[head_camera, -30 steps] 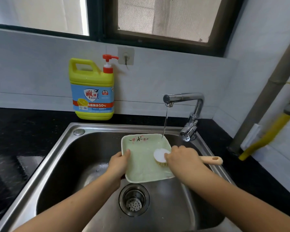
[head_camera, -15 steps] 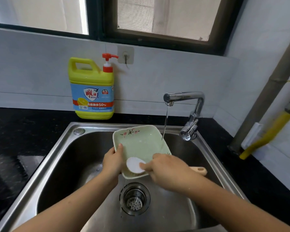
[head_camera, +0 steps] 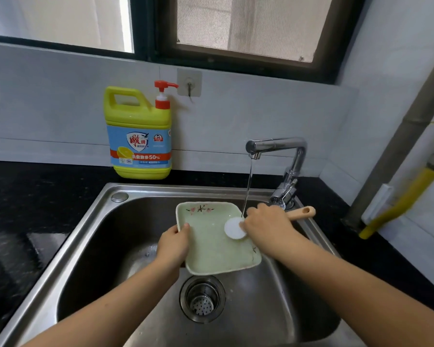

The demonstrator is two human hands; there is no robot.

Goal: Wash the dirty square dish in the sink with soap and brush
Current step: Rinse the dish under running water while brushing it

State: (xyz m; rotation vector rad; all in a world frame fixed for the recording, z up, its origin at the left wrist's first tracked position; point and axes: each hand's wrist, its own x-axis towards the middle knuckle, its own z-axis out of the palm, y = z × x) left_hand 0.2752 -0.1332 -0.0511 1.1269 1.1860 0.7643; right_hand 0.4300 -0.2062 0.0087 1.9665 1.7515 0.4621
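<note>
A pale green square dish with a flower pattern at its far edge is held over the steel sink. My left hand grips its left rim, thumb on the inside. My right hand is closed around a brush with a wooden handle. The brush's round white head presses on the dish near its right rim. A thin stream of water falls from the tap next to the brush head.
A yellow dish soap jug with a red pump stands on the black counter behind the sink's left corner. The drain strainer lies below the dish. A grey pipe and yellow hose run along the right wall.
The brush has swept from the dish's near left corner up to its far right side. The dish has turned back and moved a little to the right.
</note>
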